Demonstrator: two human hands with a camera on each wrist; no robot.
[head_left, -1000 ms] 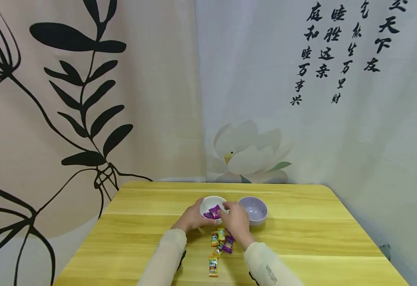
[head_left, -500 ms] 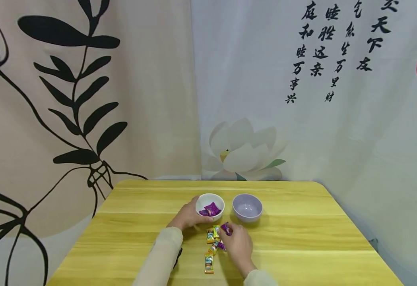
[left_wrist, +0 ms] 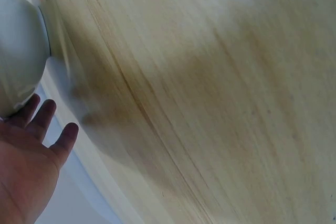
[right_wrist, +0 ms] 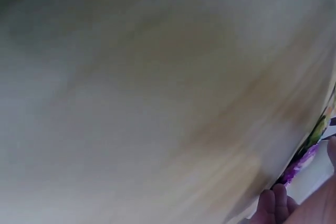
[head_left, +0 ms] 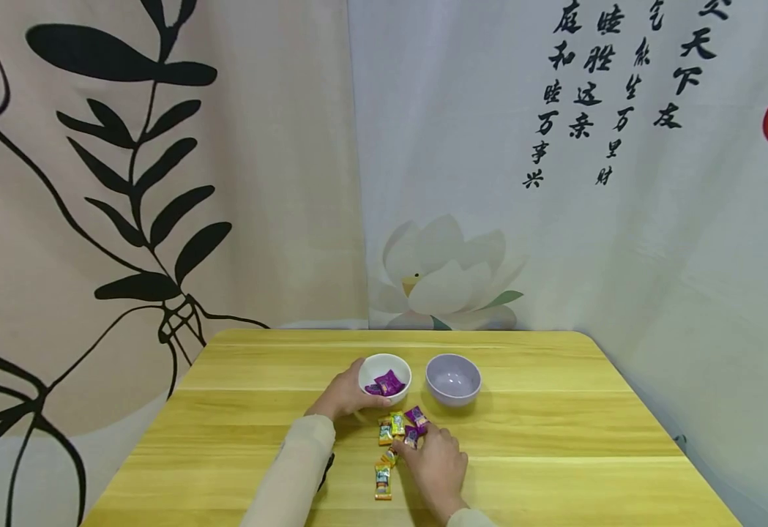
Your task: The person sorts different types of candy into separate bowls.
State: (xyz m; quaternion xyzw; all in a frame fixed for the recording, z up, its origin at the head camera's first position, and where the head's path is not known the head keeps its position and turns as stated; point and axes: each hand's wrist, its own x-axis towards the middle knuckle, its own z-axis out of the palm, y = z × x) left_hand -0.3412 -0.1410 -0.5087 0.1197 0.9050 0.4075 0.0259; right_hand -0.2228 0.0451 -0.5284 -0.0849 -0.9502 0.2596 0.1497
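A white bowl (head_left: 385, 379) with purple-wrapped candies (head_left: 389, 382) inside stands at the table's middle. My left hand (head_left: 347, 391) holds it from the left, thumb along the near side. In the left wrist view several fingers (left_wrist: 65, 140) stretch out beside the bowl. My right hand (head_left: 436, 465) is at the loose candies in front of the bowls. Its thumb and forefinger are on either side of a purple candy (head_left: 411, 437), partly covering it. Another purple candy (head_left: 416, 419) lies just beyond the fingertips. Yellow candies (head_left: 385, 432) lie to the left of them.
A lilac bowl (head_left: 453, 380) with nothing in it stands right of the white one. A yellow-orange candy (head_left: 383, 483) lies nearest the front. The wooden table (head_left: 555, 424) ends at a printed cloth (head_left: 278, 183) behind.
My right hand has come from over the white bowl down to the loose candies, from the farther purple one to the nearer. The left hand stays at the bowl; the head view shifts slightly.
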